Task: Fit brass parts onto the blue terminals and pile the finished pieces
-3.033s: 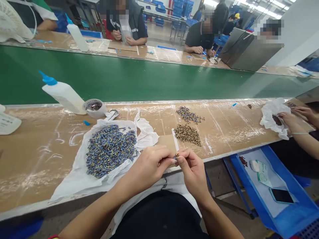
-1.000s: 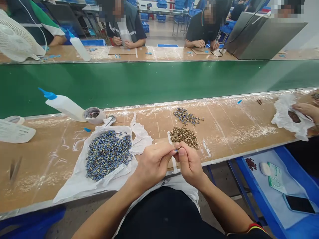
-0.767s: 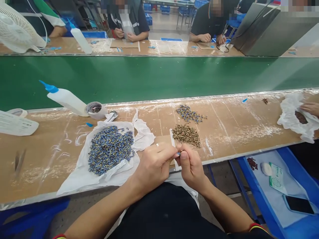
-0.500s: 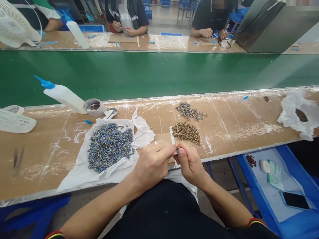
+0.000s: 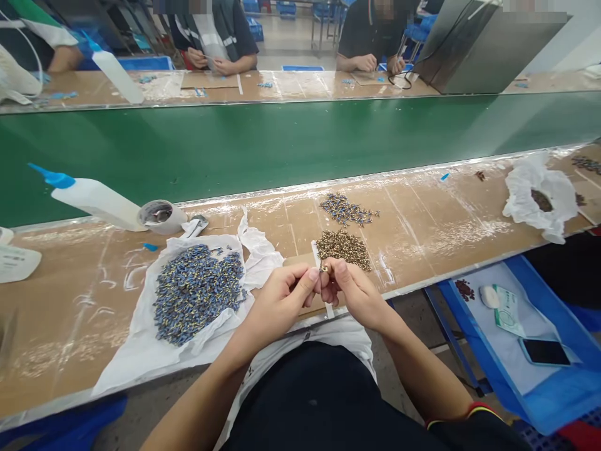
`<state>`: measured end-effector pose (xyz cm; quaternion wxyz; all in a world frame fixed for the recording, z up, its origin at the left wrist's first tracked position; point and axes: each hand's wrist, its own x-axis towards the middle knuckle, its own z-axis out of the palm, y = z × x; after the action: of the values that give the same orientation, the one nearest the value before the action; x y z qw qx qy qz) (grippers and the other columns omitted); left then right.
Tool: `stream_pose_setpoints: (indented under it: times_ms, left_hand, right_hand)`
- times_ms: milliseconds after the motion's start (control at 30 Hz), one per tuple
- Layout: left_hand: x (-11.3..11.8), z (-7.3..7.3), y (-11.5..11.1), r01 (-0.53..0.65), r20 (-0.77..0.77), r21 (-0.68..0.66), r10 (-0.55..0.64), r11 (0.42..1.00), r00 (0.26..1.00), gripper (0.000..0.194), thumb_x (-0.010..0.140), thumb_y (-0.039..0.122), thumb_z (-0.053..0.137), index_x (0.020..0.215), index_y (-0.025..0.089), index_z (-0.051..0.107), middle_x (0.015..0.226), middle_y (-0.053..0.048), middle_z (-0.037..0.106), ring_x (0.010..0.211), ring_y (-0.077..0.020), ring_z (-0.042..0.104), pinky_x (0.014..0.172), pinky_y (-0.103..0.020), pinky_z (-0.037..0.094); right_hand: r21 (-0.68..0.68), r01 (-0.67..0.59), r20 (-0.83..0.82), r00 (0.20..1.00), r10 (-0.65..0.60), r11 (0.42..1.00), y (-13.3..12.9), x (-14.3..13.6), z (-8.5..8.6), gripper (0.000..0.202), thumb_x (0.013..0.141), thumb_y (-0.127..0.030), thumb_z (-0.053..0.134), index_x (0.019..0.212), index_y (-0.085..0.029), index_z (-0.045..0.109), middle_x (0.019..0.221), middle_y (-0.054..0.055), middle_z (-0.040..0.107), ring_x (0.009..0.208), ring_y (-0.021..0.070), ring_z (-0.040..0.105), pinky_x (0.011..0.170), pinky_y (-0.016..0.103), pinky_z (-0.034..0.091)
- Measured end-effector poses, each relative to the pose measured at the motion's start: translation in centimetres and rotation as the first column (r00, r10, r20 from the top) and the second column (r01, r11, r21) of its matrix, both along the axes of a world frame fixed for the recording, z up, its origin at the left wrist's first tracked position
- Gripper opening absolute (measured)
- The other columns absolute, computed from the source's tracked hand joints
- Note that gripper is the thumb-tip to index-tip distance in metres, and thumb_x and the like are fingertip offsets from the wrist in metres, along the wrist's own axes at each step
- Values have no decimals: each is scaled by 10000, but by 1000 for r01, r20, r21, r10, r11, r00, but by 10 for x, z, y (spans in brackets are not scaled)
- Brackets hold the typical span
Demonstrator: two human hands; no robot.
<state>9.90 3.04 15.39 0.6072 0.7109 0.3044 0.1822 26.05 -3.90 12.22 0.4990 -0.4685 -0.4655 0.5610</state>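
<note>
My left hand (image 5: pixel 282 297) and my right hand (image 5: pixel 359 294) meet fingertip to fingertip over the front edge of the table. A tiny brass-coloured piece (image 5: pixel 323 269) shows at the fingertips of my right hand, pinched by thumb and finger. The left thumb and fingers are pinched together beside it; what they hold is hidden. Just beyond the hands lies a pile of small brass-coloured parts (image 5: pixel 344 245). Behind it is a looser pile of blue-and-brass pieces (image 5: pixel 347 210). To the left, a large heap of small blue and yellow parts (image 5: pixel 195 291) rests on white paper (image 5: pixel 122 351).
A squeeze bottle (image 5: pixel 101 200) leans against a tape roll (image 5: pixel 162 216) at left. Crumpled white paper (image 5: pixel 516 194) lies at right. Below it, a blue tray (image 5: pixel 530 394) holds a phone (image 5: pixel 544 352). People work across the green belt (image 5: pixel 282 138).
My fingers have shifted: the left hand has turned so its thumb faces up, and a brass-coloured piece now shows at the right fingertips. The camera view has swung slightly right.
</note>
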Motion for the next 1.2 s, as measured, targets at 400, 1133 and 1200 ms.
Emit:
stream_pose_setpoints:
  times_ms: [400, 1133, 1200]
  left_hand:
    - [0, -6, 28, 133, -295, 443, 4, 886, 955, 284, 1006, 355, 400, 952, 193, 626, 788, -13, 659, 719, -165, 597, 664, -258, 401]
    - [-169, -132, 65, -533, -445, 492, 726, 688, 524, 363, 802, 518, 525, 877, 211, 702, 724, -14, 750, 734, -221, 716, 658, -268, 517]
    - [-166, -138, 66, -537, -426, 510, 740, 672, 520, 365, 820, 513, 517, 886, 205, 700, 738, -12, 740, 720, -203, 700, 651, -255, 501]
  right_hand:
    - [55, 74, 335, 938, -88, 996, 30, 30, -9, 336, 991, -470, 464, 792, -203, 506, 689, -22, 548, 622, 115, 508, 611, 247, 413]
    - [260, 316, 909, 238, -341, 913, 99, 204, -163, 804, 910, -687, 372, 1517, -163, 313, 1577, 222, 289, 1477, 361, 249, 1140, 592, 268]
    - [229, 252, 926, 242, -290, 940, 107, 194, -164, 851, 892, -712, 402, 1550, -190, 261, 1613, 200, 245, 1503, 348, 209, 1165, 581, 234]
